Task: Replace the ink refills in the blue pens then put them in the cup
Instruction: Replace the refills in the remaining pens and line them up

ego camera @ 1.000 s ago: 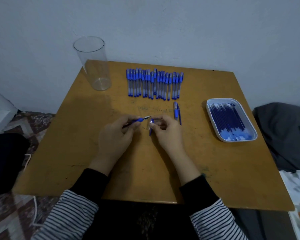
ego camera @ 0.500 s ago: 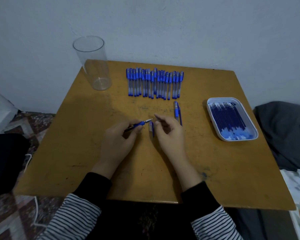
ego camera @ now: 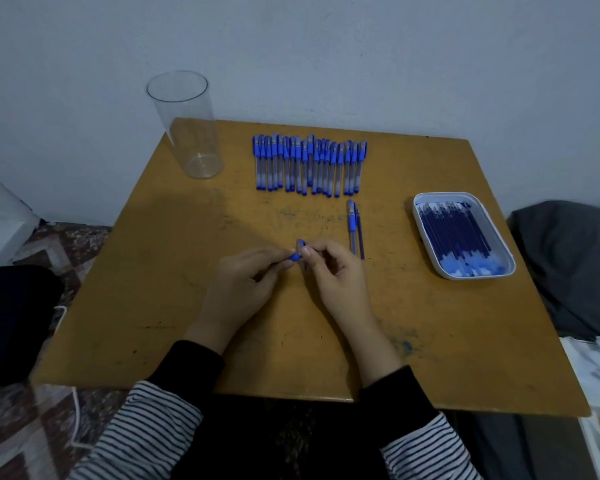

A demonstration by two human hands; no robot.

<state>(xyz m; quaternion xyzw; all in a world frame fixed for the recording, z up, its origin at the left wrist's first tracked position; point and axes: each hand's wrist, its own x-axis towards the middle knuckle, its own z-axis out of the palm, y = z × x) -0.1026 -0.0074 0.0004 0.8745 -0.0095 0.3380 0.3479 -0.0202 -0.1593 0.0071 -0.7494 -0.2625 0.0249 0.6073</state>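
Since half a second ago the hands have drawn together at the centre of the frame, and the metal tip that showed between them is now hidden.

Head view: the left hand (ego camera: 243, 282) curls its fingers round the blue pen (ego camera: 293, 257), steadying it. The right hand (ego camera: 333, 275) pinches a small blue part (ego camera: 301, 242) against the pen's front end, probably refitting it; I cannot tell whether it is a cap or a tip section. Both work low over the table (ego camera: 153, 271).

Just right of them lie another pen (ego camera: 352, 223) and a loose refill (ego camera: 361, 237), seemingly set aside. The tray of refills (ego camera: 463, 271) sits at middle right, handy for the right hand. The row of pens (ego camera: 309, 164) waits at upper centre. The cup (ego camera: 187, 133), upper left, holds none yet.
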